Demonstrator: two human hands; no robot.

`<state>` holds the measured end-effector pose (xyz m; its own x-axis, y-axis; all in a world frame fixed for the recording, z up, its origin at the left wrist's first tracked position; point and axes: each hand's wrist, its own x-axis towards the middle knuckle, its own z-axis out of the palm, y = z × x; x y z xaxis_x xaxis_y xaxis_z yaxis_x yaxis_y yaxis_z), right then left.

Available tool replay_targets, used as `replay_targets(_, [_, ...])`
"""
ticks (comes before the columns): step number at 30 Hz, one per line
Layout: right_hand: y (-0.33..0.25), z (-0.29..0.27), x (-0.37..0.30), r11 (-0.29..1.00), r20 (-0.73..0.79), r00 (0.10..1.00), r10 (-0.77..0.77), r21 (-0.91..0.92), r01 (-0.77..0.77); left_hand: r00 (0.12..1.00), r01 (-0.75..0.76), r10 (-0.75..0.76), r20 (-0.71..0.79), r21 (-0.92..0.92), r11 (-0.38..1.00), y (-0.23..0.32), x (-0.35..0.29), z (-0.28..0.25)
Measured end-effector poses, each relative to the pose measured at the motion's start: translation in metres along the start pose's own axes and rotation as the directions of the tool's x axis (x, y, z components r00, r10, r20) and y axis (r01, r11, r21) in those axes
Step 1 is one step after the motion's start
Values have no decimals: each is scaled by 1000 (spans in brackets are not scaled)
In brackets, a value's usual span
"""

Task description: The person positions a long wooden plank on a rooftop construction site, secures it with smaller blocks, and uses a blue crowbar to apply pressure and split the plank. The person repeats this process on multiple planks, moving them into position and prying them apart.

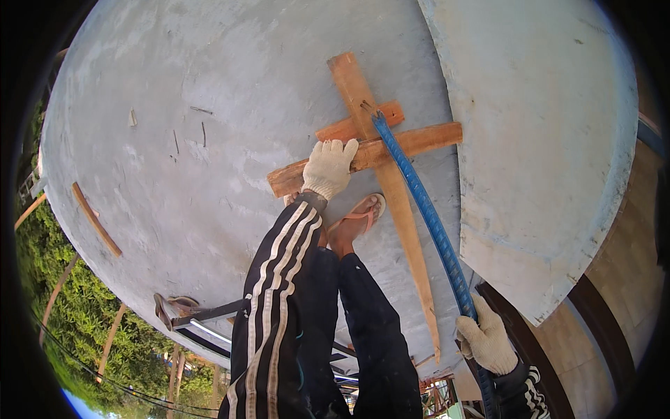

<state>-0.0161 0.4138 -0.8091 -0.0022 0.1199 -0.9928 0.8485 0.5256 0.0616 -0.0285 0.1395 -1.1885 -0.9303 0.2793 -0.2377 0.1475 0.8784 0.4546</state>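
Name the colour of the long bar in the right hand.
The long bar in the right hand is blue, seen best in the head view.

Blue bar [430, 213] over crossed planks [434, 138]

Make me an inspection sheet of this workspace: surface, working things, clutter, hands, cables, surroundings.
Surface: grey floor, blotched with paler patches; pale slab on the right.
Working things: crosswise plank crossing a long plank; short block beyond it; blue bar, far end at the long plank.
Clutter: thin dark slivers, perhaps nails; narrow wooden strip.
Hands: gloved left hand on the crosswise plank; gloved right hand gripping the blue bar.
Cables: dark lines across the lower-left greenery, likely cables.
Surroundings: greenery left, brownish paving right.
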Motion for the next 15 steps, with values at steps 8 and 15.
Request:
replay_targets(8, [-42, -1, -9, 997, -31, 999, -12, -82, 9, 999, 41, -42, -14, -52, 998, 5, 0, -4])
replay_targets(15, [-36, -11, -11, 995, 35, 998, 53, 88, -56, 998, 64, -65, -21, -67, 996, 5, 2, -4])
